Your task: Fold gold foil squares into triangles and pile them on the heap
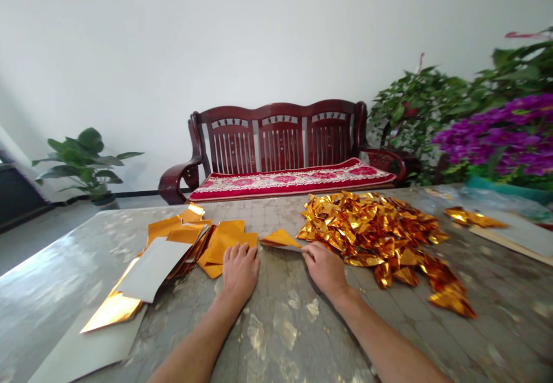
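Note:
My left hand (pixel 239 270) lies flat on the grey table (pixel 276 325), fingers stretched out and touching the edge of a fan of flat gold foil sheets (pixel 224 239). My right hand (pixel 325 266) rests on the table with its fingers pinched on the near edge of a folded gold foil piece (pixel 280 238) that lies between the two hands. A big heap of folded gold foil pieces (pixel 374 227) sits just right of my right hand.
More foil sheets, some white side up (pixel 151 268), spread to the left front. A dark wooden bench (pixel 280 147) with a red cushion stands behind the table. Potted plants (pixel 86 161) and purple flowers (pixel 510 135) stand at the sides. Some foil and paper (pixel 475 217) lie far right.

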### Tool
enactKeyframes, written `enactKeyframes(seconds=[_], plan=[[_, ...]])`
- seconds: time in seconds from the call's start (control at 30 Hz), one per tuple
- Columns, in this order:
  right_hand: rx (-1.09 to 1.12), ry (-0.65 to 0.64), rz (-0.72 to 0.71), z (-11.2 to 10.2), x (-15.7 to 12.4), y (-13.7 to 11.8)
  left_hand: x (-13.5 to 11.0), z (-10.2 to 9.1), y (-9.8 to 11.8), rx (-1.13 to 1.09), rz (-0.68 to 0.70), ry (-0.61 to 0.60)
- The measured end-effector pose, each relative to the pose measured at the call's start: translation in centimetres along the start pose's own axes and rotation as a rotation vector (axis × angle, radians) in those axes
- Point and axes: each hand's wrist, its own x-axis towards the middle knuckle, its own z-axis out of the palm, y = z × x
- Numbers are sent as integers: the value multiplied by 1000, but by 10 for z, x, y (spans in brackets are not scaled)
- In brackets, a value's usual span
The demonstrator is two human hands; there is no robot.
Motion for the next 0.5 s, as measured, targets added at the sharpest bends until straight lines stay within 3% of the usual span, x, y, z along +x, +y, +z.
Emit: enactKeyframes(seconds=[0.17,0.3,0.4,0.5], plan=[[-81,20,-130,-2,-2,-2,-2,5,7,-280,123,72],[-154,33,-257,-3,-4,-8,-7,5,17,-514,317,21],[-172,39,-321,-3,-6,-13,-6,2,21,-564,393,-40],[-180,39,-348,-2,-7,-17,-4,0,21,-571,376,-62]])
